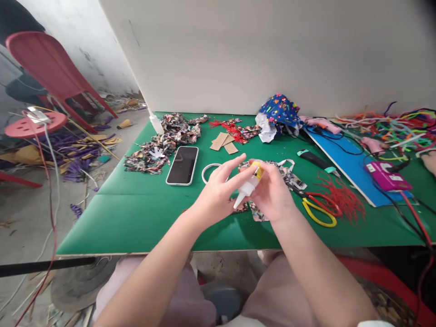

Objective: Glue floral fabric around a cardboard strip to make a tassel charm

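My right hand is closed around a small white glue bottle with a yellow cap, held tilted above the green table. My left hand sits against the bottle's lower end, its fingers partly stretched toward the yellow cap. Under both hands lie patterned fabric pieces. A white ring rests just beyond my left hand, next to a dark phone.
Scissors with red and yellow handles and red threads lie to the right. A blue board, a pink device, coloured cords, cardboard bits, fabric scraps and a red chair surround the area.
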Motion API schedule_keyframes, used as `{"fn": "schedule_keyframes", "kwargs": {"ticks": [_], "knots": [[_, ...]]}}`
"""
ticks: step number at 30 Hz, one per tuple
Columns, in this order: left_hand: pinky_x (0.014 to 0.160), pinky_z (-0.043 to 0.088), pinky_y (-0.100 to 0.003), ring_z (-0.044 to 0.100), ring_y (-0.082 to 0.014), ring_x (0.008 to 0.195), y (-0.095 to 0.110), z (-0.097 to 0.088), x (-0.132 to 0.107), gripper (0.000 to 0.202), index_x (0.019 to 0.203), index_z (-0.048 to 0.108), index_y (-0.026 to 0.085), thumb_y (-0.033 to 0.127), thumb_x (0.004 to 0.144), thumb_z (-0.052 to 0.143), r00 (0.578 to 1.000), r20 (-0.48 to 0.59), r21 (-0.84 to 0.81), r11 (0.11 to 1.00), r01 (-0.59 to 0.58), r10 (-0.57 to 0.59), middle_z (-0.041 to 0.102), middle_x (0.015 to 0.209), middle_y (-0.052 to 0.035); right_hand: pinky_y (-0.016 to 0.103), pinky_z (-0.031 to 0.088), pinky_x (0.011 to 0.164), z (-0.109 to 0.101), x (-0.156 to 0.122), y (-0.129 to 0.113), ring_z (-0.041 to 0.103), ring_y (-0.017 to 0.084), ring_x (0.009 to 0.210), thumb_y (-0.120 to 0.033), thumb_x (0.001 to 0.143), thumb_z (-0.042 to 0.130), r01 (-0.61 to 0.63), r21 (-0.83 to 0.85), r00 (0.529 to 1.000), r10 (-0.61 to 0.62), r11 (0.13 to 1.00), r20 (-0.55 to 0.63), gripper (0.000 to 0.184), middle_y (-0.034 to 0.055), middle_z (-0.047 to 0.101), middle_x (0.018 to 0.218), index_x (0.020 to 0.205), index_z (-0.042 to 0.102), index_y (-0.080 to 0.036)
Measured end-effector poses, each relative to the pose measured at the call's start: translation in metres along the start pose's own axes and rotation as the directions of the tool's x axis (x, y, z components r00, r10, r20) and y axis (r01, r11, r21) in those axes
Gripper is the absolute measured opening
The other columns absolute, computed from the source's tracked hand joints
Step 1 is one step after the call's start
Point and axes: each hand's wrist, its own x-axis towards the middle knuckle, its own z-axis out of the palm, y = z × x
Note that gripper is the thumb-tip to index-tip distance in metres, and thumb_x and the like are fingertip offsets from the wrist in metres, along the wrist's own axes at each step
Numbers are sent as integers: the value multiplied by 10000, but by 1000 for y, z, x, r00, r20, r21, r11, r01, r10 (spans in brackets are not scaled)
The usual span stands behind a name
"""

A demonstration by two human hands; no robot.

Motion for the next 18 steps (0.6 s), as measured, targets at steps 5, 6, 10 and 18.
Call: {"fn": "schedule_keyframes", "kwargs": {"ticks": [5,6,10,18], "knots": [[1006,420,-406,480,-216,1221,-5,-20,-11,432,1284,487,256,148,865,493,978,-33,-47,977,206,-208,505,1332,-94,258,512,661,-4,-3,-3,562,84,591,-250,780,581,-86,334,995,95,939,-12,133,-74,519,649,840,462,-245],[972,450,-373,543,-198,1138,-1,-23,-12,374,1223,544,237,159,858,516,970,-91,-86,972,219,-226,580,1237,-84,241,497,629,-2,-5,-4,555,81,583,-250,771,611,-67,286,998,66,956,14,140,-74,529,651,843,490,-248],[795,528,-274,643,-159,900,18,-25,-11,221,1041,645,195,182,830,583,927,-258,-267,942,202,-271,687,986,-51,202,420,502,7,-15,-10,507,73,566,-253,751,659,-34,81,994,25,996,108,233,-56,533,709,974,598,-281],[724,525,-275,629,-146,805,28,-25,-12,81,855,673,204,181,798,620,818,-423,-339,905,256,-390,687,839,-13,227,458,545,9,-21,-11,521,108,630,-156,734,562,-81,156,900,5,984,436,695,-52,563,711,1362,362,-378]]}}
